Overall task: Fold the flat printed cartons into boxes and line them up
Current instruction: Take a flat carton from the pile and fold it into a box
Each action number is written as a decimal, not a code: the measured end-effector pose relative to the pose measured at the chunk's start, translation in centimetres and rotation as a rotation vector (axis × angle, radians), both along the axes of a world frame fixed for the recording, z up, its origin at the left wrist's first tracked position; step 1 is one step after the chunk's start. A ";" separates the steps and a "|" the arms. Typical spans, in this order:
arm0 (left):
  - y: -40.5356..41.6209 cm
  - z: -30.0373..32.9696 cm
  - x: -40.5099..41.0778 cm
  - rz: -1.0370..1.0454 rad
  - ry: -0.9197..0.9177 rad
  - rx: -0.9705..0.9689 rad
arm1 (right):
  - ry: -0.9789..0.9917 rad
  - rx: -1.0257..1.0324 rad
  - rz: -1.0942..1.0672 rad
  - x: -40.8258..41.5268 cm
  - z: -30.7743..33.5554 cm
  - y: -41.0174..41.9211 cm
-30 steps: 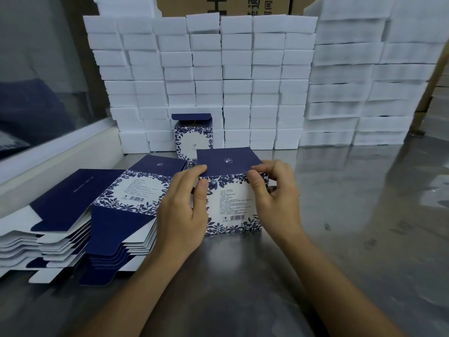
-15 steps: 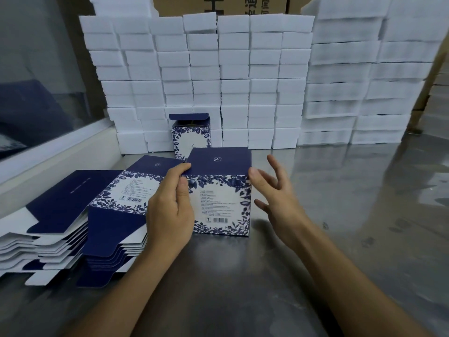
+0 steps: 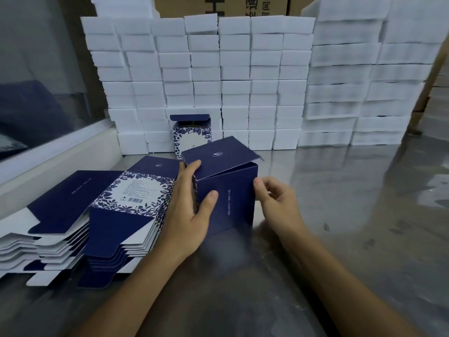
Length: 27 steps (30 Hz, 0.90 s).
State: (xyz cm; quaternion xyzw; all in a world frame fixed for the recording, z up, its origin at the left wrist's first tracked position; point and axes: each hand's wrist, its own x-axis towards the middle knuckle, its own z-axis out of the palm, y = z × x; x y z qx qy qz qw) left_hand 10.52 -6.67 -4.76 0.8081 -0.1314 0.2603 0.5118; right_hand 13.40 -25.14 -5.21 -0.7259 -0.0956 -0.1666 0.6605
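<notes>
Box (image 3: 226, 190) now turned, navy side forward

left hand (image 3: 192, 215) gripping navy box (image 3: 228, 190), right hand (image 3: 279, 203) beside

box (image 3: 226, 190) i'm holding is plain navy, flat cartons (image 3: 136, 190) navy with blue leaf print, white foam blocks (image 3: 233, 69) behind

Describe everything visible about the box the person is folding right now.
The box is dark navy printed card, erected and tilted, standing on the steel table. A plain navy side with a thin line of pale print faces the camera; floral print peeks out at its left edge. Its top lid flap, bearing a small white emblem, is raised, not tucked. The left hand grips its left side; the right hand touches its right edge.
</notes>
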 end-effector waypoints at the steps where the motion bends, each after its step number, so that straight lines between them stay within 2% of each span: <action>1: 0.1 -0.1 0.1 0.009 -0.013 -0.005 | -0.005 0.003 -0.014 0.0 0.0 -0.1; 4: 0.5 -0.3 0.3 0.097 -0.058 0.020 | -0.011 -0.011 -0.018 0.2 -0.2 0.0; 7: 1.2 -0.1 0.5 0.149 -0.074 -0.031 | 0.079 -0.021 0.040 0.2 -0.4 -0.1; 9: 1.6 0.1 0.6 0.123 -0.054 -0.083 | 0.126 -0.012 0.074 0.4 -0.6 -0.4; 13: 1.0 0.1 0.3 -0.016 0.030 -0.135 | 0.058 -0.002 0.140 0.4 -0.9 -0.3; 17: 0.0 0.2 -0.2 -0.060 0.065 -0.060 | -0.027 -0.070 0.045 0.4 -1.0 0.6; 21: 0.1 0.3 -0.3 0.000 0.058 -0.048 | -0.037 -0.076 -0.019 0.6 -0.3 0.1; 25: 0.7 0.6 -0.3 -0.024 0.053 -0.070 | -0.053 -0.014 -0.063 0.0 0.2 0.1; 27: 1.0 0.7 -0.2 -0.027 0.044 -0.076 | -0.016 0.089 -0.074 -0.4 0.6 0.4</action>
